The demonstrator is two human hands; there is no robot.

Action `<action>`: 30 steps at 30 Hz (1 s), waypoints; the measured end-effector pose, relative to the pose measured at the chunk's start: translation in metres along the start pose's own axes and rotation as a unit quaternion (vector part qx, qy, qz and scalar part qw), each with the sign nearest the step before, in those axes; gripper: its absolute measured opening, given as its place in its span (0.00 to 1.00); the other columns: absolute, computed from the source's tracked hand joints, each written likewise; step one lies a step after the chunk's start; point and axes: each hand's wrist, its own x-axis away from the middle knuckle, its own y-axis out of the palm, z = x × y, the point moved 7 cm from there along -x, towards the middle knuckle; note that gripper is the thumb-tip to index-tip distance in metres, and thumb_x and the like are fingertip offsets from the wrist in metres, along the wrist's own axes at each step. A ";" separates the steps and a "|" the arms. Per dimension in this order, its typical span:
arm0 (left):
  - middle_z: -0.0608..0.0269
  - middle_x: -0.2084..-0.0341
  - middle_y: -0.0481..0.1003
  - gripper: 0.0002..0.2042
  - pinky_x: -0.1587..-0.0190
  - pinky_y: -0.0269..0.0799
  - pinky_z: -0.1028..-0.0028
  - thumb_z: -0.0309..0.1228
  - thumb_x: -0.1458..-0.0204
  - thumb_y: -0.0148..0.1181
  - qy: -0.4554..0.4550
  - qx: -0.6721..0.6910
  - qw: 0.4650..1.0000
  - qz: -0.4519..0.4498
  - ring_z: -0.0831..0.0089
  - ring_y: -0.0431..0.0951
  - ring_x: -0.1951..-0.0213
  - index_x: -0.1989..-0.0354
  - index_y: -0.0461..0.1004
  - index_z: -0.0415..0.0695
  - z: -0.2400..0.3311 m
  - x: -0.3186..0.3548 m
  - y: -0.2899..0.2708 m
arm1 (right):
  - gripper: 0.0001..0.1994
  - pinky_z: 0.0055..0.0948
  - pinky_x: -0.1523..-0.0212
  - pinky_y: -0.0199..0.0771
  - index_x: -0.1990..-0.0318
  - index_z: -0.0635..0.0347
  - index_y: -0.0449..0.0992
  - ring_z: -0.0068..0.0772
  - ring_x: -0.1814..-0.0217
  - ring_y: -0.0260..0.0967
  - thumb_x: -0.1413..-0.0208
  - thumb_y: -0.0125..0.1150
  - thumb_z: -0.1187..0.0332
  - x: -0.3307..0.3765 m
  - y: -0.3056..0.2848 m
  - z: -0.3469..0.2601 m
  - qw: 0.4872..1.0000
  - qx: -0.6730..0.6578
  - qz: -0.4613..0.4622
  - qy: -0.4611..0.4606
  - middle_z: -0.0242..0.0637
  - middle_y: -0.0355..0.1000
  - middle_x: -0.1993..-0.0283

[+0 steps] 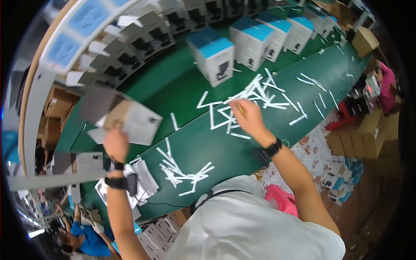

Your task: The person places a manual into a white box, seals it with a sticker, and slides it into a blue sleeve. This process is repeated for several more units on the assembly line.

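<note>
My left hand [116, 145] is at the near side of an open white box [145, 123], its fingers bent over the edge of the opening. The box is tilted and smeared by motion, with its flaps spread and brown cardboard showing inside. My right hand [251, 119] is closed over a pile of white paper strips [255, 92] on the green work surface. A small yellowish thing [241, 108] shows between its fingers, too little of it to name. Another loose group of white strips [175, 171] lies between my arms.
Closed white boxes with blue tops [211, 56] stand across the green surface [225, 151]. Open boxes [143, 41] line the far left. Papers [143, 182] lie by my left forearm. A person in blue [89, 240] is lower left, another in pink [387, 86] far right.
</note>
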 end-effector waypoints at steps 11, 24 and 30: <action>0.53 0.52 0.78 0.07 0.47 0.75 0.61 0.23 0.53 0.59 0.204 0.438 0.867 0.119 0.55 0.79 0.49 0.64 0.74 0.41 0.194 0.123 -0.133 | 0.26 0.32 0.43 0.70 0.40 0.69 0.68 0.32 0.47 0.72 0.46 0.66 0.72 0.084 0.033 -0.041 0.955 -0.215 -0.123 0.166 0.43 0.74 0.47; 0.39 0.37 0.65 0.28 0.45 0.75 0.59 0.19 0.49 0.54 -0.393 0.150 0.881 -0.217 0.46 0.70 0.38 0.36 0.68 0.45 -0.029 0.325 0.092 | 0.23 0.26 0.50 0.71 0.41 0.68 0.70 0.25 0.53 0.72 0.43 0.65 0.70 0.095 0.051 -0.060 0.935 -0.275 -0.164 0.155 0.35 0.75 0.52; 0.42 0.61 0.76 0.12 0.56 0.76 0.56 0.21 0.48 0.56 -0.287 0.181 0.941 -0.010 0.43 0.77 0.62 0.57 0.81 0.41 -0.058 0.336 0.051 | 0.17 0.15 0.69 0.65 0.43 0.64 0.71 0.12 0.70 0.64 0.38 0.61 0.68 0.114 0.022 -0.013 0.899 -0.233 -0.284 0.239 0.26 0.73 0.62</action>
